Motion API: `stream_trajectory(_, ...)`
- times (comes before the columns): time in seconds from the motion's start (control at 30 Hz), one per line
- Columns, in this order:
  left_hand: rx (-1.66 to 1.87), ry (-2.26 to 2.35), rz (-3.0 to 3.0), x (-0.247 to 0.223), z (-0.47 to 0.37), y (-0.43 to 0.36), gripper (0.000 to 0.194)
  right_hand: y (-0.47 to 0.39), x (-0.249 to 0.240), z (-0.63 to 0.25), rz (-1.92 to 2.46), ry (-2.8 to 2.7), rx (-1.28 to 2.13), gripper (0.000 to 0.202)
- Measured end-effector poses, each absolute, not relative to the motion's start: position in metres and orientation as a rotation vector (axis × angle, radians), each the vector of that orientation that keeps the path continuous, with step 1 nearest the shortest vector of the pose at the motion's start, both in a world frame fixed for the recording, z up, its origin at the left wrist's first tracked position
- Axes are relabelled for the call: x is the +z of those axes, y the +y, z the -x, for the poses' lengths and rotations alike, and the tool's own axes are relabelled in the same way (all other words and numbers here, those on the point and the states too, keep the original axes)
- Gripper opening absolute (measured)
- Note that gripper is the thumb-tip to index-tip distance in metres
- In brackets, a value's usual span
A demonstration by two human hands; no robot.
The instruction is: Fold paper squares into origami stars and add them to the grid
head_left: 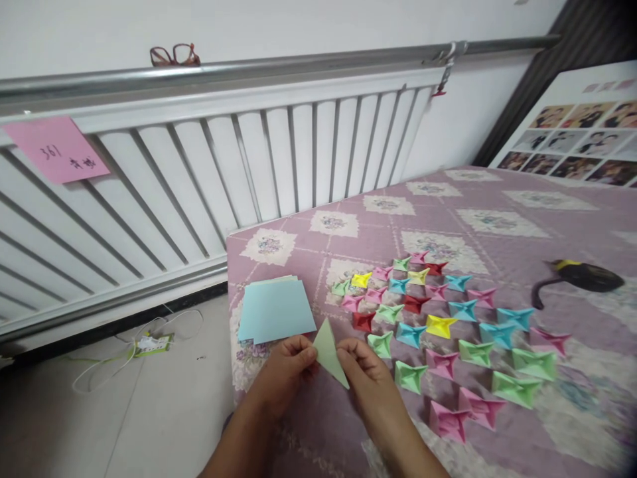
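One piece of pale green paper point(328, 355), folded to a pointed triangle, is in front of me above the near left part of the surface, its tip aimed away and its long edge sloping down toward my right. My left hand point(287, 368) has thumb and fingers pinched on its left corner; my right hand point(365, 368) is clamped on its right edge the same way. My curled fingertips are tucked mostly underneath, so I cannot see the paper's underside or how many layers it has. My forearms run out of view at the near edge.

Just beyond my left hand lies a stack of sheets point(276, 309), light blue on top, other edges barely peeking out. To the right, rows of folded paper shapes point(440, 325) in pink, green, blue, yellow and red stand on the flowered mauve cloth point(306, 425), some partly covering others. Farther right is a black item with a yellow band point(594, 275), too blurred to identify. The photo board point(582, 133) at far right is cut off.
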State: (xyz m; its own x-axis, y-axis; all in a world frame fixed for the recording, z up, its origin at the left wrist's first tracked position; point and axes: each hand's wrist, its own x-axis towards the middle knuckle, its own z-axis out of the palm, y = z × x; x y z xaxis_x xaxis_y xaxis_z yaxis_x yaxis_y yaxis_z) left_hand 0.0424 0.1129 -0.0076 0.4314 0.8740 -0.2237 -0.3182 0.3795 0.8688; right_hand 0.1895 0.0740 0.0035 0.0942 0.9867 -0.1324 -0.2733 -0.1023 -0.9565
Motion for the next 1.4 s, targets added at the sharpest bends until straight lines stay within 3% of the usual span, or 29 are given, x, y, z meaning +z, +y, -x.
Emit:
stream_trajectory(0.63, 0.836, 0.749, -0.819, -0.0044, -0.0422, 0.1136, 0.034, 0.0726, 0.0093, -0.1961, 1.175, -0.96, 1.298, 0.033)
stream_trajectory(1.1, 0.774, 0.669, -0.823, -0.0043, -0.0378, 0.1114, 0.035, 0.0695, 0.01, -0.1886, 0.967, -0.765, 1.623, 0.032)
stream_trajectory(1.4, 0.786, 0.72, -0.85, -0.0028, -0.037, 0.1108, 0.035, 0.0707, 0.0074, -0.1914, 1.083, -0.787, 1.506, 0.03)
